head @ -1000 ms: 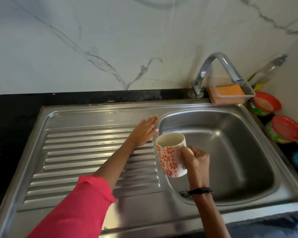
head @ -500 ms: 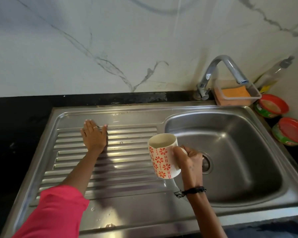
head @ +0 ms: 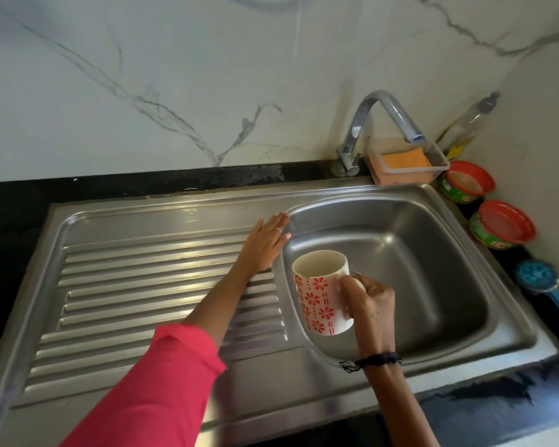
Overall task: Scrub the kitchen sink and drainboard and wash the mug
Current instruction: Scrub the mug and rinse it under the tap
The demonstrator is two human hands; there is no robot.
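Observation:
A white mug (head: pixel 320 293) with red flower prints hangs upright over the left side of the steel sink basin (head: pixel 433 269). My right hand (head: pixel 370 300) grips it at the handle. My left hand (head: pixel 265 243) lies flat, fingers straight, on the ribbed drainboard (head: pixel 142 285) at its right end, with the fingertips at the basin's rim. A pink sleeve covers my left forearm.
A chrome tap (head: pixel 375 124) stands behind the basin. Beside it is a clear tub with an orange sponge (head: pixel 404 161). Two red-lidded tubs (head: pixel 501 224), a bottle (head: pixel 468 124) and a blue brush (head: pixel 542 282) line the right counter. Black countertop surrounds the sink.
My left hand slid right across the drainboard, from its left part to the basin's edge. The mug stays held over the basin's left side.

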